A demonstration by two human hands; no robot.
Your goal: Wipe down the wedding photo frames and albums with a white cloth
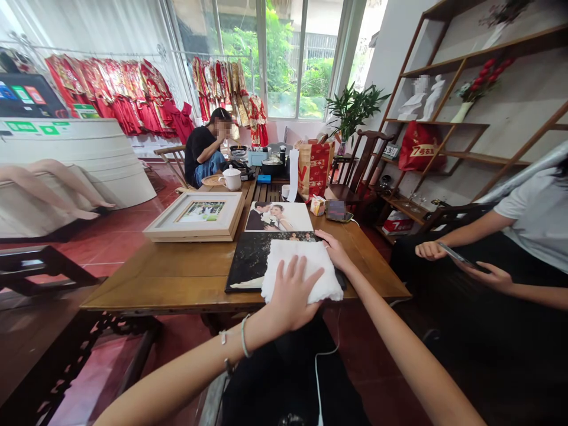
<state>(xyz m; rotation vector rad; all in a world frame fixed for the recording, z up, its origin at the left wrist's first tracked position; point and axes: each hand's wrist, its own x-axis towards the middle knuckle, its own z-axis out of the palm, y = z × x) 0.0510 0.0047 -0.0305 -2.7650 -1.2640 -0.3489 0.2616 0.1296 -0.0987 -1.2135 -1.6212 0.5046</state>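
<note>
Apparently a wipe-down: white cloth [313,260] on a dark page [248,257]

Evidently the step in hand was wiping, judging by the palm laid on the fabric. The left hand [290,296] rested flat over the cloth, its fingers spread wide, bearing from above rather than gripping. The right hand [335,248] was at the page's right margin, its fingers reaching forward; I could not tell whether they pinched the cloth's far corner or only steadied the page. The dark page lay near the close edge of the bench [177,284], with a pale photo page [279,216] adjoining its far side and a framed picture [199,212] just to the left of that. The next move, in my judgement, called for light, even pressure from the left palm, while the right hand braced the page against sliding.
</note>
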